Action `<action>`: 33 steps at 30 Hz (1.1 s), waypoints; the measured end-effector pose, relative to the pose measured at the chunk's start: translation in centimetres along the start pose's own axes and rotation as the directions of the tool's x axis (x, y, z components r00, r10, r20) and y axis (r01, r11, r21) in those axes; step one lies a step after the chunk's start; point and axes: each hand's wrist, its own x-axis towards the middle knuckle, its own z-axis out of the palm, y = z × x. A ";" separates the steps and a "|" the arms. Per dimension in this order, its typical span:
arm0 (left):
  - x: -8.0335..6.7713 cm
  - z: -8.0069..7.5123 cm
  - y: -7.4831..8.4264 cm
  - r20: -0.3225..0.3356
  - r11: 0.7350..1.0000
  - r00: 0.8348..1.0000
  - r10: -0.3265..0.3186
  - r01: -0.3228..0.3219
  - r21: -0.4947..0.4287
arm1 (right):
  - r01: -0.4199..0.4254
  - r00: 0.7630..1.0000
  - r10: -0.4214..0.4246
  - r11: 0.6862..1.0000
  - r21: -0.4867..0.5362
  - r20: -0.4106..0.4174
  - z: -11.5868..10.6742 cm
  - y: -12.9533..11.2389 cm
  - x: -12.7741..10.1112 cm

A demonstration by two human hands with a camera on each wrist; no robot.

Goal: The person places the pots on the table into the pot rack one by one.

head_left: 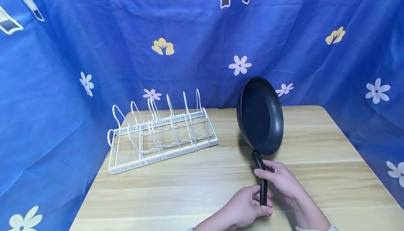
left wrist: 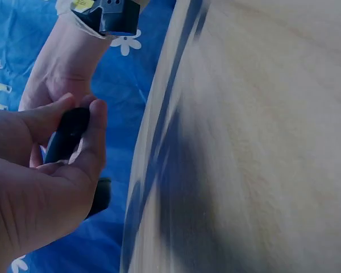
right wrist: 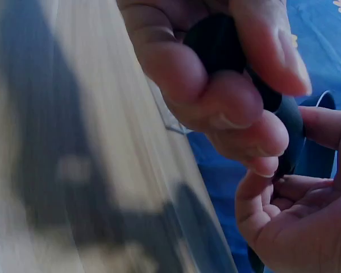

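Black pan (head_left: 260, 116) tilted on edge above the table (head_left: 315, 146), nothing in it; both hands curl round its handle (head_left: 262, 185), right hand (head_left: 281, 182) ahead, left hand (head_left: 244, 210) at the end. White rack (head_left: 161, 136) at 9 o'clock, slots bare. Wrist views blurred, pan bowl out of frame.

1 frying pan (head_left: 260, 116), 1 white rack (head_left: 161, 136), 2 hands, 1 table (head_left: 315, 146)

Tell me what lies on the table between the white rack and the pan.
Nothing: the head view shows only bare wooden table between the white rack and the pan, held up on edge.
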 end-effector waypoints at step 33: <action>-4.6 -3.7 -1.0 0.154 0.968 0.978 0.144 -0.107 -0.229 | 0.250 0.744 -0.412 0.902 0.352 0.526 2.0 -2.3 -0.9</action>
